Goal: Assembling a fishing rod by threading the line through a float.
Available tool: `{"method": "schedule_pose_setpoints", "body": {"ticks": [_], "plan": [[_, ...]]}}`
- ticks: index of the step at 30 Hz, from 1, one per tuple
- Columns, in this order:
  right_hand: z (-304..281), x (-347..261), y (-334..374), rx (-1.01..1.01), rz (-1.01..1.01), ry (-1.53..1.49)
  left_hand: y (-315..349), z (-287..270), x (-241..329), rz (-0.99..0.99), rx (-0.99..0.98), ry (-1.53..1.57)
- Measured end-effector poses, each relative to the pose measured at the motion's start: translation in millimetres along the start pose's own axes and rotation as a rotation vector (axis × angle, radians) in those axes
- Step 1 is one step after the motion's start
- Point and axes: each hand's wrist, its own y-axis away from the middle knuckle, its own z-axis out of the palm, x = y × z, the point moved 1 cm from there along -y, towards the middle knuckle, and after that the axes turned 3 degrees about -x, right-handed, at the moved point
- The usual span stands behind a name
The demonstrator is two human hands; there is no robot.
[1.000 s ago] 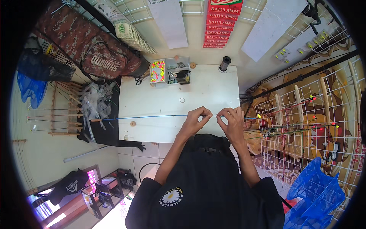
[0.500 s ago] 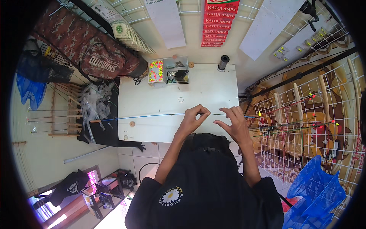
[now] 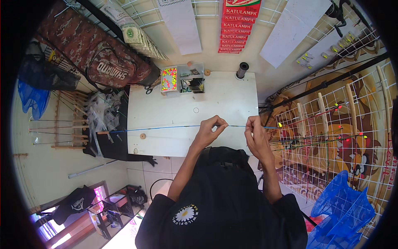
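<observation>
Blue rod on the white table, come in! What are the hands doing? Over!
Left hand and right hand both pinching the thin blue rod. Rod lying level across the white table. Small ring behind it, clear of the hands.

From my view the thin rod (image 3: 166,128) is covered where my left hand (image 3: 209,132) and right hand (image 3: 256,137) pinch it. The small parts in the compartment box (image 3: 182,79) are too tiny to tell. My torso hides the table's (image 3: 166,108) near edge.
</observation>
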Motion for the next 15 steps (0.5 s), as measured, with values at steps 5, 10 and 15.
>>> {"method": "schedule_pose_setpoints", "body": {"ticks": [5,10,15], "plan": [[4,-9,-8,0.012,-0.185,-0.033,1,-1,6,0.003,-0.01,0.028],[6,-2,-9,0.045,-0.087,-0.015,1,-1,4,-0.002,-0.004,0.027],[12,7,-11,0.088,-0.174,-0.005,1,-1,6,-0.006,-0.013,0.023]]}}
